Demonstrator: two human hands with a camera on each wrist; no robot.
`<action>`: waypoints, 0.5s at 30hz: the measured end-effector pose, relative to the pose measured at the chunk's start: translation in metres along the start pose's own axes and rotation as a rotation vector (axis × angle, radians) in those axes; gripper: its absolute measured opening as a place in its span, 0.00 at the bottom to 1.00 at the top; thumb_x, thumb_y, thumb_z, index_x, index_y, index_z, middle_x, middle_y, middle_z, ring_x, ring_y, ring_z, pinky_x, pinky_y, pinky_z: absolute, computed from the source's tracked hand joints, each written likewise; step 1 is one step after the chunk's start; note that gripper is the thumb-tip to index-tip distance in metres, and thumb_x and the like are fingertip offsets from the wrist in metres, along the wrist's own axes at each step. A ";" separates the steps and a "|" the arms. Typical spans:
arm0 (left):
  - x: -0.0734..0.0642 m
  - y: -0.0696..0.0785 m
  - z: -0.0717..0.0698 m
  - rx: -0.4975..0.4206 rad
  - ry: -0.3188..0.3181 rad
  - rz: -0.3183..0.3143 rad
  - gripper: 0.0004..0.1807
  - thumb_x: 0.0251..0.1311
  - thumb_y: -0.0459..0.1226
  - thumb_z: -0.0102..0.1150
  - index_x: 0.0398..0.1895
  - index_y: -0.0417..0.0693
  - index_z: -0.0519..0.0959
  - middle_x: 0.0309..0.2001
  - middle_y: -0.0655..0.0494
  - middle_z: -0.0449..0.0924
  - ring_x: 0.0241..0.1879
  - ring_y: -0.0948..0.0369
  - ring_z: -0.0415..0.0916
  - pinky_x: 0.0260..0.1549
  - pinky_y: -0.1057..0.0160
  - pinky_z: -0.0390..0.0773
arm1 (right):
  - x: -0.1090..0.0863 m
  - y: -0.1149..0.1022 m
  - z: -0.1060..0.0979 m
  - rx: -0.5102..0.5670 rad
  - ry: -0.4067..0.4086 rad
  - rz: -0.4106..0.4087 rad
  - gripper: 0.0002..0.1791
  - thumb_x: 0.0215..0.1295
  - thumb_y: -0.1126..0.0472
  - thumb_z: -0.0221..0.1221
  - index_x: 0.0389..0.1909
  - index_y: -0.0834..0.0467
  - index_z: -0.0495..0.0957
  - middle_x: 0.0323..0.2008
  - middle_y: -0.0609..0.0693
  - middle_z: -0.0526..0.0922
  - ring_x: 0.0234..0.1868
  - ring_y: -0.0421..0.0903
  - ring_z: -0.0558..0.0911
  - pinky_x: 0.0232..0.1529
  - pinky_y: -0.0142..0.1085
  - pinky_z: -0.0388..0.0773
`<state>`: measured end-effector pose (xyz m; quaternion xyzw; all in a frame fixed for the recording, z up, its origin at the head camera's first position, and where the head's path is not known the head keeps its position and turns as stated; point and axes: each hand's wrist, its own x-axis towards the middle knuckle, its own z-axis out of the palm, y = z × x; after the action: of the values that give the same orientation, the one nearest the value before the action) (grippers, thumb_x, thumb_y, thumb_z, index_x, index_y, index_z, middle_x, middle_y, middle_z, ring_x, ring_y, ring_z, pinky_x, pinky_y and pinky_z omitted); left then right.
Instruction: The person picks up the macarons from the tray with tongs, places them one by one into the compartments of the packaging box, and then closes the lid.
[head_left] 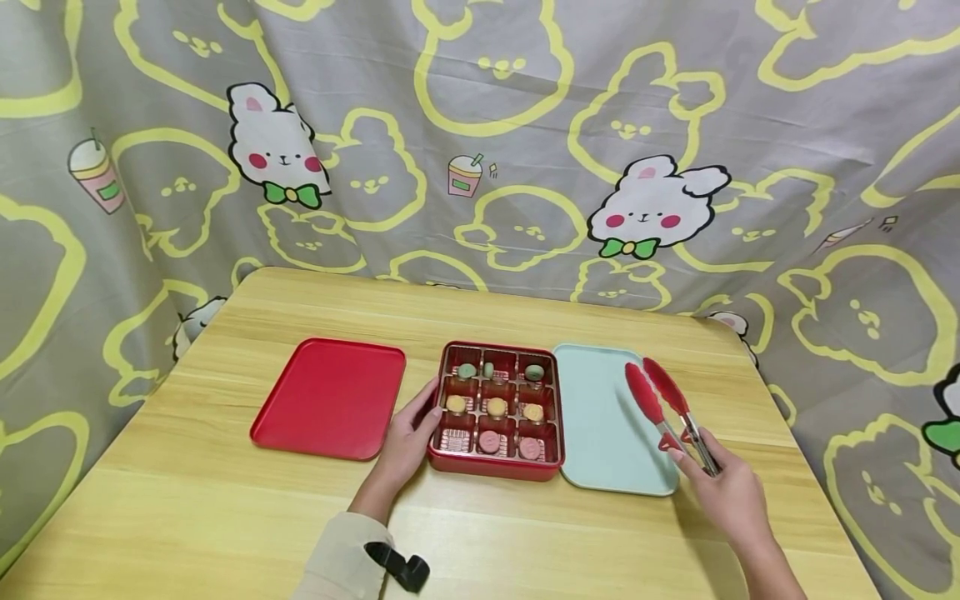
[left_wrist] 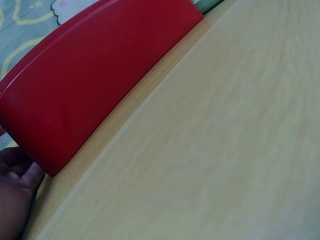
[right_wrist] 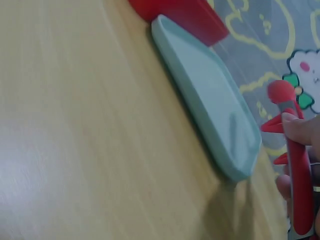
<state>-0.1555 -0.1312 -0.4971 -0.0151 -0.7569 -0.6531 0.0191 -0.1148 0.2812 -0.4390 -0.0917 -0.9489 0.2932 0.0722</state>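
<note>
A red box (head_left: 495, 469) with a divided insert stands mid-table. Its back row holds green mooncake-like pieces (head_left: 534, 372), one on edge; yellow ones (head_left: 497, 407) fill the middle row, and two pink ones (head_left: 490, 442) lie in front. The front left compartment shows its bare bottom. My left hand (head_left: 408, 433) rests against the box's left side, thumb at the rim; the left wrist view catches its fingers (left_wrist: 32, 176) at the box's lower corner. In my right hand (head_left: 731, 492) I grip red-tipped tongs (head_left: 663, 400), tips apart with nothing between them, above the pale green tray (head_left: 600, 425).
A flat red tray (head_left: 330, 400) lies left of the box. The pale green tray sits close along the box's right side. Behind the wooden table (head_left: 480, 533) hangs a grey patterned curtain (head_left: 510, 233). A black strap (head_left: 397, 567) is on my left sleeve.
</note>
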 end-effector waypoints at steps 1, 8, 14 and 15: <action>-0.001 0.004 0.000 0.001 -0.004 -0.006 0.27 0.68 0.38 0.49 0.70 0.58 0.62 0.70 0.55 0.60 0.71 0.54 0.52 0.70 0.52 0.53 | 0.001 0.003 0.001 0.009 0.018 0.018 0.37 0.60 0.47 0.61 0.64 0.65 0.67 0.36 0.67 0.80 0.30 0.54 0.73 0.26 0.36 0.66; -0.009 0.028 -0.001 0.024 -0.012 -0.012 0.27 0.68 0.34 0.47 0.70 0.48 0.61 0.70 0.49 0.60 0.71 0.51 0.53 0.69 0.51 0.54 | 0.006 0.027 0.006 0.076 0.085 0.156 0.37 0.61 0.47 0.60 0.65 0.63 0.65 0.56 0.72 0.71 0.51 0.65 0.74 0.44 0.53 0.72; -0.010 0.029 -0.001 0.024 -0.008 -0.008 0.27 0.68 0.35 0.48 0.70 0.49 0.61 0.70 0.49 0.60 0.70 0.51 0.53 0.69 0.51 0.54 | 0.010 0.040 0.008 0.103 0.084 0.272 0.39 0.62 0.43 0.57 0.68 0.61 0.61 0.61 0.71 0.65 0.61 0.69 0.66 0.56 0.60 0.64; -0.010 0.029 -0.001 0.023 -0.009 -0.004 0.27 0.68 0.34 0.48 0.70 0.48 0.61 0.70 0.49 0.60 0.70 0.51 0.53 0.69 0.51 0.54 | 0.011 0.042 0.009 0.101 0.089 0.283 0.39 0.62 0.43 0.57 0.68 0.61 0.61 0.61 0.71 0.65 0.61 0.70 0.66 0.56 0.60 0.64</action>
<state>-0.1441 -0.1279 -0.4691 -0.0165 -0.7643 -0.6445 0.0147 -0.1217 0.3124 -0.4690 -0.2336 -0.9064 0.3434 0.0765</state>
